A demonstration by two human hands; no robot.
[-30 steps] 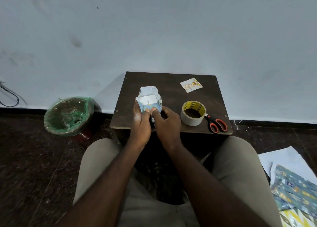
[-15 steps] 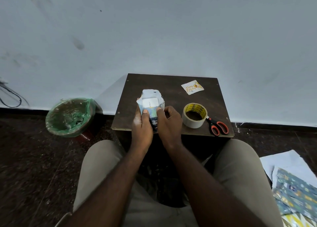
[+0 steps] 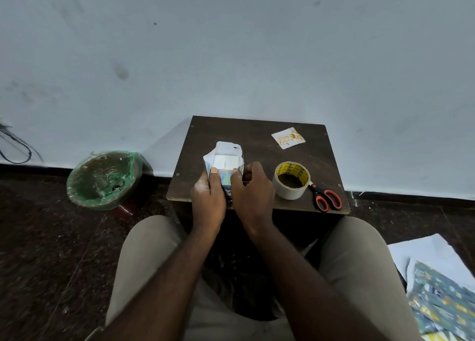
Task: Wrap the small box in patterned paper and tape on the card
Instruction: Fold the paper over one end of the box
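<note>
A small white box (image 3: 226, 162) stands on end at the near left of the dark wooden table (image 3: 259, 134), partly wrapped in blue patterned paper (image 3: 224, 180) whose white inner flaps stick up around its top end. My left hand (image 3: 207, 199) grips the wrapped box from the left, thumb on the paper's front. My right hand (image 3: 253, 191) grips it from the right, thumb pressing the paper near the top edge. A "Happy Birthday" card (image 3: 288, 138) lies flat at the table's far right.
A tape roll (image 3: 291, 180) sits right of my hands, with orange-handled scissors (image 3: 326, 198) beyond it by the table's right front corner. A green-lined bin (image 3: 102, 180) stands on the floor at left. Spare patterned paper sheets (image 3: 439, 297) lie on the floor at right.
Both hands have slid slightly down and closer together on the box, and the paper flaps at the top now stand more upright.
</note>
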